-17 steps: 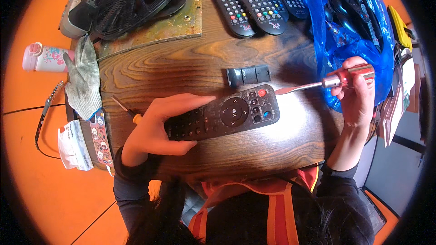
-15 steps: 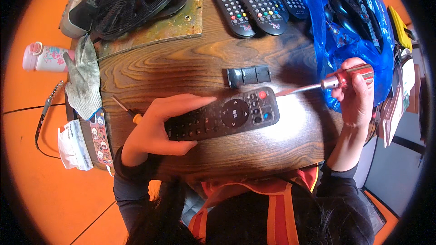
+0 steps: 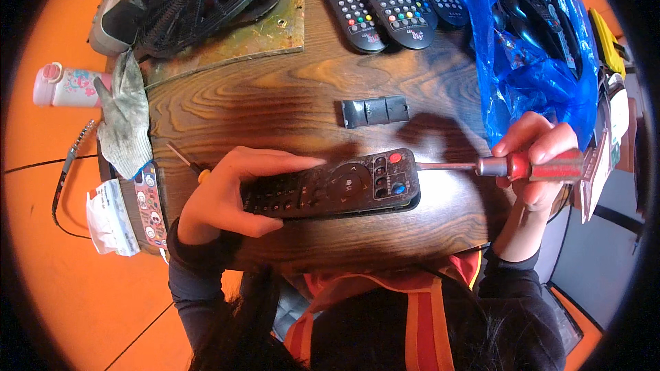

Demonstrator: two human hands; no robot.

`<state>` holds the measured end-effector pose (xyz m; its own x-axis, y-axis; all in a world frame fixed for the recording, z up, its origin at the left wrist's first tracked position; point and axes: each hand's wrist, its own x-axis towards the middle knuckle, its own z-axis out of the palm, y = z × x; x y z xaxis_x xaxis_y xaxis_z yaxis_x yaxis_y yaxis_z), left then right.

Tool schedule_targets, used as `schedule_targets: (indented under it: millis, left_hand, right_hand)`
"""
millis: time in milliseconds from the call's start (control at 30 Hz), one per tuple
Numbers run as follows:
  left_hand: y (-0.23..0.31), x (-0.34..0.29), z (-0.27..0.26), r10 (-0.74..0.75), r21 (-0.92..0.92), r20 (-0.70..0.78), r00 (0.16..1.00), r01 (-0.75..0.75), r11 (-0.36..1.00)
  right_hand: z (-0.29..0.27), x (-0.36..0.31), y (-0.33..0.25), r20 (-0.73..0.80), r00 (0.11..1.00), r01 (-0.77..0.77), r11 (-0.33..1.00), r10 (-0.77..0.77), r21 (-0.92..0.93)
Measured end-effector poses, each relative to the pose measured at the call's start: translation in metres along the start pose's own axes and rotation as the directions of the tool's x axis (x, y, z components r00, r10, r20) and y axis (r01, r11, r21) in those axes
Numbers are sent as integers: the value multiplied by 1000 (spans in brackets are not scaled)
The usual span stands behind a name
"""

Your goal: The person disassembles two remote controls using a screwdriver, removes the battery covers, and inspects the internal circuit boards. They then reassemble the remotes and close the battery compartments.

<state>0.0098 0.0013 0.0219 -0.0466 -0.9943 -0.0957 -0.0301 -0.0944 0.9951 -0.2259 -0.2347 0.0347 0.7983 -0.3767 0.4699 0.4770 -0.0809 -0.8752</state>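
A black remote control with a red button lies tilted over the wooden table, gripped at its left end by my left hand. A thin gap shows along the casing's near right edge. My right hand is wrapped round the red handle of a screwdriver. Its metal shaft points left, and the tip meets the remote's right end; whether it sits inside the seam I cannot tell. Just beyond the remote lies a small black battery cover. A second screwdriver with a yellow handle lies partly behind my left hand.
Several grey-and-black remotes lie at the far edge. A blue plastic bag with black items stands at the right. Far left are a stained board with a black reel, a glove, a bottle and a tissue pack.
The screwdriver has swung level and its tip now meets the remote's right end. My right hand has moved down. The remote has tilted, and a gap shows at its near edge.
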Motion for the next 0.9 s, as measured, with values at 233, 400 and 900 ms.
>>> schedule_targets:
  millis: [233,400,900]
  left_hand:
    - [-6,2,11,-58,16,-182,982,62,998]
    - [-9,3,12,-77,-44,-243,967,68,997]
    - [-7,3,10,-33,134,-195,980,60,989]
  right_hand:
    - [20,-5,6,-222,967,-156,981,127,-119]
    - [30,-4,17,-29,999,19,900,-35,-435]
    - [19,9,25,-391,792,-448,882,469,149]
